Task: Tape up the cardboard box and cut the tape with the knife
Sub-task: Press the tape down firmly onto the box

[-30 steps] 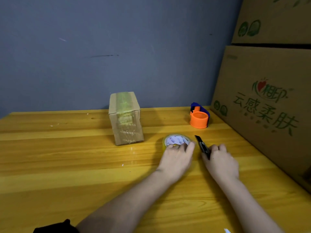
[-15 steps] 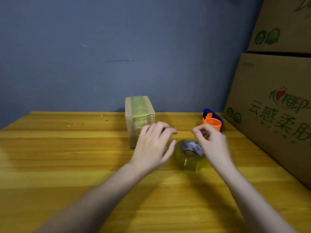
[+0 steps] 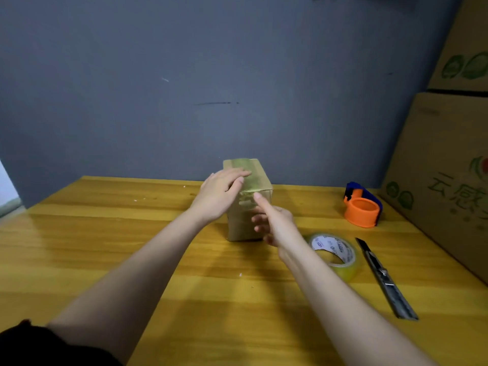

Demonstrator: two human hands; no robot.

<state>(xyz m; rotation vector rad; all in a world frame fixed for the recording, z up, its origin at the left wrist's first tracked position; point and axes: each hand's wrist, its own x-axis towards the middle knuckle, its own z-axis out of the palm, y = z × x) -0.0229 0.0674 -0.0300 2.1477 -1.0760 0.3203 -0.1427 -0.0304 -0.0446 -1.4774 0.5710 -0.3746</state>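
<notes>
So the small cardboard box (image 3: 249, 204) is standing upright toward the back of the yellow wooden surface (image 3: 105, 247), close to the grey wall (image 3: 184, 75), with a strip of tape already running over its top and down the front face. The left hand (image 3: 220, 194) is laid flat on the top left edge of the box, fingers together and stretched out across the taped lid, not gripping anything. The right hand (image 3: 274, 223) is in front of the box with the index finger pointing up and touching the front face just under the top edge; the other fingers are loosely curled and it's holding nothing. The roll of clear tape (image 3: 334, 256) lies flat on the surface just right of the right wrist, and the knife (image 3: 383, 278) lies beside it further right, touched by neither hand. An orange and blue tape dispenser (image 3: 363, 206) sits further back, near the big printed cartons (image 3: 449, 167) stacked on the right.
</notes>
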